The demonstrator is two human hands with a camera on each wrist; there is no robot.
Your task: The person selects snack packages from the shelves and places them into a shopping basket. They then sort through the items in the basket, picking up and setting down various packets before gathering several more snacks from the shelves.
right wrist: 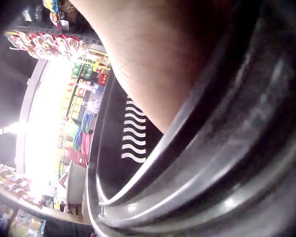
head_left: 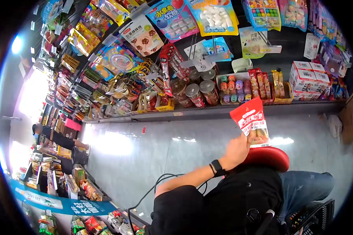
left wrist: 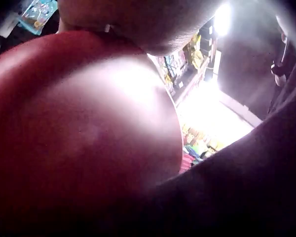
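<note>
My left hand (head_left: pixel 236 150), with a black band on its wrist, pinches a snack bag (head_left: pixel 252 117) by its side. The bag has a red top with white lettering and a see-through lower part with yellowish pieces inside. Right below it is a smooth, rounded red object (head_left: pixel 268 156), which fills much of the left wrist view. My right hand is out of the head view. In the right wrist view only bare skin (right wrist: pixel 148 59) shows, beside a black ribbed container (right wrist: pixel 197 173) with white wavy slots; the fingers are hidden and I cannot tell what they hold.
Shelves ahead carry hanging candy bags (head_left: pixel 215 17), clear jars (head_left: pixel 194 95), a box of colourful round containers (head_left: pixel 235 88) and red-and-white boxes (head_left: pixel 310 76). A black cable (head_left: pixel 157 182) lies on the grey floor (head_left: pixel 192 145). A person (head_left: pixel 60 139) stands far left. Behind lies a snack counter (head_left: pixel 78 205).
</note>
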